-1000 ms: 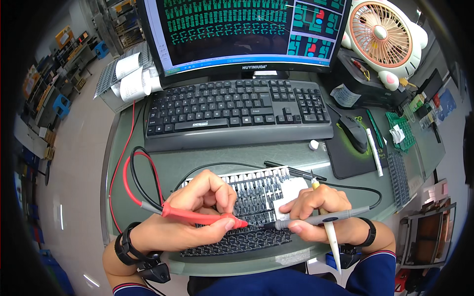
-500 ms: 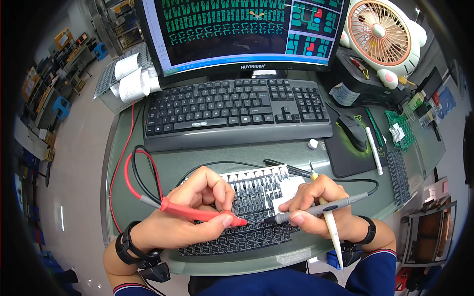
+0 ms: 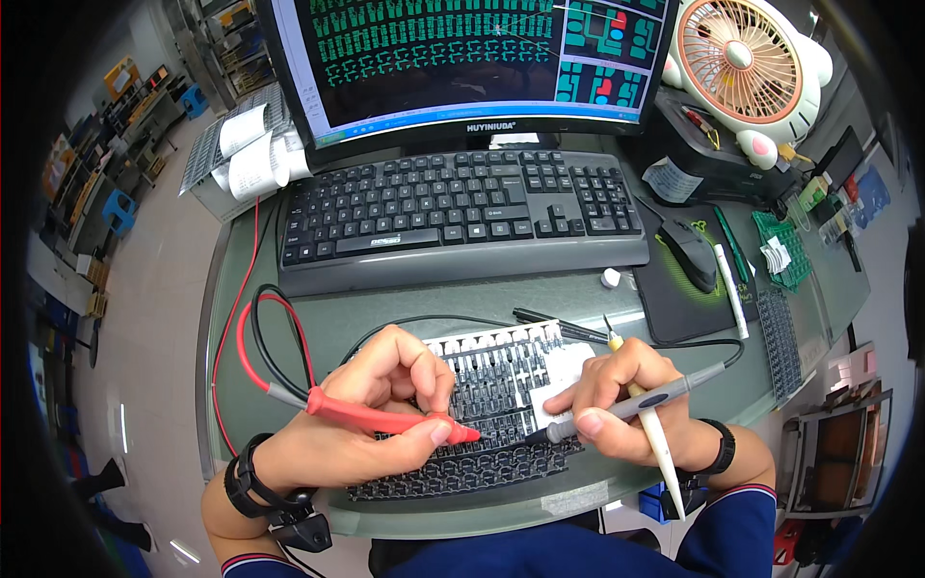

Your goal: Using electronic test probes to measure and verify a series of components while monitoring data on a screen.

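Observation:
My left hand (image 3: 371, 414) is closed around a red test probe (image 3: 371, 417), its tip angled right over a circuit board panel (image 3: 482, 385). Between the fingers of my right hand (image 3: 626, 400) sits a black-and-grey test probe (image 3: 626, 405), pointing left at the same panel. That hand also grips a pale-handled craft knife (image 3: 660, 453), its blade end sticking up past the fingers. The two probe tips are a short gap apart, low on the panel; whether they touch it I cannot tell. A white paper piece (image 3: 554, 395) lies on the panel beside my right fingers.
Behind the panel stand a black keyboard (image 3: 462, 207) and a monitor (image 3: 434, 67) showing a green layout. To the right are a mouse (image 3: 687, 252) on its pad, a white pen (image 3: 730, 289) and a fan (image 3: 740, 63). A red cable (image 3: 239, 308) crosses the left side.
The right hand's probe has turned a little, its cable end higher and its tip slightly lower. The knife's handle end has swung right. My left hand has barely moved.

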`<state>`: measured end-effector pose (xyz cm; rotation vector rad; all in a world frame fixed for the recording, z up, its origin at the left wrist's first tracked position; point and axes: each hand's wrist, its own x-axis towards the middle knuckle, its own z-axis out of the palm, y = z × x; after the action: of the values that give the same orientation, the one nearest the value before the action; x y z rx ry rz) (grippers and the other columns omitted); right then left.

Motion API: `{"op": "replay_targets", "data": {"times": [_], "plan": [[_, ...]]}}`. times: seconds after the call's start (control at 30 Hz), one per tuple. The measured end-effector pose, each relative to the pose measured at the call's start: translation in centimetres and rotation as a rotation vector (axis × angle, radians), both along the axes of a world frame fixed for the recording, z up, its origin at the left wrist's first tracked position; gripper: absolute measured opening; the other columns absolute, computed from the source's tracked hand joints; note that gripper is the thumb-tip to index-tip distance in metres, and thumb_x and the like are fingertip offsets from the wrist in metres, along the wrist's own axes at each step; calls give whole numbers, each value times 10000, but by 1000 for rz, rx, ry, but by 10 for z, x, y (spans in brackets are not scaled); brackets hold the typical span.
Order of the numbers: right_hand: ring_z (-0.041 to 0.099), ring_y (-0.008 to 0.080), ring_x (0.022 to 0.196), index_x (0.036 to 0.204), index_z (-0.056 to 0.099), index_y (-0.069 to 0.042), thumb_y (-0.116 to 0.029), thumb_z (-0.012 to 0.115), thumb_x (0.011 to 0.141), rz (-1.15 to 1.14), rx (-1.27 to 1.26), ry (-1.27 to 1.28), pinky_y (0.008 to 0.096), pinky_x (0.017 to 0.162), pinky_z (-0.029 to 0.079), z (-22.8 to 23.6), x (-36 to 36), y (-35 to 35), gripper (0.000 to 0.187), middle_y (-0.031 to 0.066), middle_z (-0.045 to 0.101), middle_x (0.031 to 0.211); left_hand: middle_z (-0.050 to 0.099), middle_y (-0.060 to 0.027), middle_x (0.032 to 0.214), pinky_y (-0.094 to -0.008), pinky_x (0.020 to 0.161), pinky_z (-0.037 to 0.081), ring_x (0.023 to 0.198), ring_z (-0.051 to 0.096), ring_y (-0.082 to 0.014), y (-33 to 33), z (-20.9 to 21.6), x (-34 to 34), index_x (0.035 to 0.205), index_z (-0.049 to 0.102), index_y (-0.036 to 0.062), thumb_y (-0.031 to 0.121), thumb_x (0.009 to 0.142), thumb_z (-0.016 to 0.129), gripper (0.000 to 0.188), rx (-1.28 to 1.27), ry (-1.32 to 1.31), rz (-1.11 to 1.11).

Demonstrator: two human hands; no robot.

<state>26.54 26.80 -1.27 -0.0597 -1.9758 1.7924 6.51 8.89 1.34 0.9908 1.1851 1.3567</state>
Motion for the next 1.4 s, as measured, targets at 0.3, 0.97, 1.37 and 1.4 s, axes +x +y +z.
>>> {"op": "replay_targets", "data": {"times": [0.3,0.97,1.37,1.4], "plan": [[683,167,699,786,428,-35,-64,640,840,-55,13,84,299,631,569,-2,0,6,221,21,531,598,486,-92,935,-247,750,505,833,544,-96,2,3,5,944,360,70,-10,815,619,300,8,7,39],[509,83,602,737,476,-53,-132,648,833,-142,209,-167,259,532,401,36,-9,27,212,16,493,645,496,-104,959,-253,756,510,811,568,-110,-1,0,3,971,365,60,-12,801,623,318,40,29,55],[620,340,635,930,480,-64,-409,620,863,72,940,-234,431,553,456,72,-44,6,378,108,616,663,555,-61,1024,-246,735,477,919,555,-94,-5,3,4,1205,394,25,25,858,572,390,-7,51,1],[613,343,607,926,478,-68,-416,632,845,-16,1083,-159,443,522,446,64,-33,13,388,111,592,632,553,-54,1003,-246,737,474,906,553,-89,-4,-1,2,1150,410,32,28,859,573,334,1,77,-40]]}}
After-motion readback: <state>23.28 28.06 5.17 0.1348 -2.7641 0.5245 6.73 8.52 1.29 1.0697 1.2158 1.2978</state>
